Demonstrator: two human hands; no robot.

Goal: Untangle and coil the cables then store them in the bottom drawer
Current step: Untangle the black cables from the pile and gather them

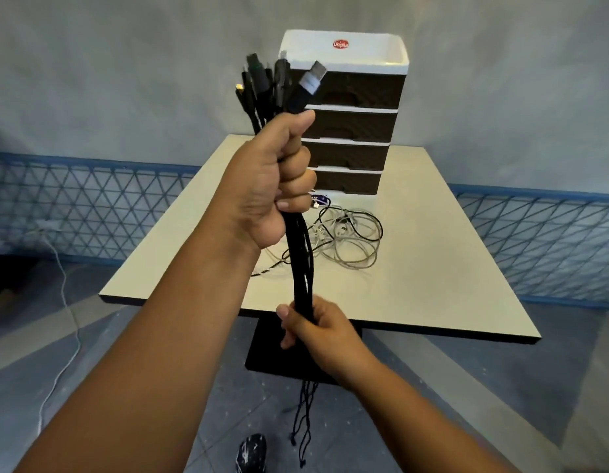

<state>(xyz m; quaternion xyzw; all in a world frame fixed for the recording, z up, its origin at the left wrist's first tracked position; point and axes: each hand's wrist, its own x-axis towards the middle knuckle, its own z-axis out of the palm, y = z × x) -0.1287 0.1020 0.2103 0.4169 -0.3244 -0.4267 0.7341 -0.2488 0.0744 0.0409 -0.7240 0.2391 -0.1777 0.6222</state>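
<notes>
the left hand [279, 179] is raised in front of the person, fingers [301, 177] curled into a tight fist around a bundle of black cables [301, 268]. the bundle runs nearly straight up and down, held in the air between the person and the near edge of the table [432, 268]. its plug ends [279, 87] fan out above the fist and point up, with one grey usb plug [313, 80] leaning off to the right. below the fist the cables hang taut down to the right hand [316, 327], whose fingers are closed round the same bundle lower down. under that hand the loose tails [304, 421] dangle on toward the floor [125, 336], thin and a bit apart from each other.

on the table a tangle of white and dark cables [350, 237] lies in loose loops, just in front of a drawer unit [350, 131]. the unit has a white top and four dark drawers stacked one over another, all shut; the bottom drawer [345, 182] sits closest to the tangle. a white cord [62, 302] trails over the floor at the left.
</notes>
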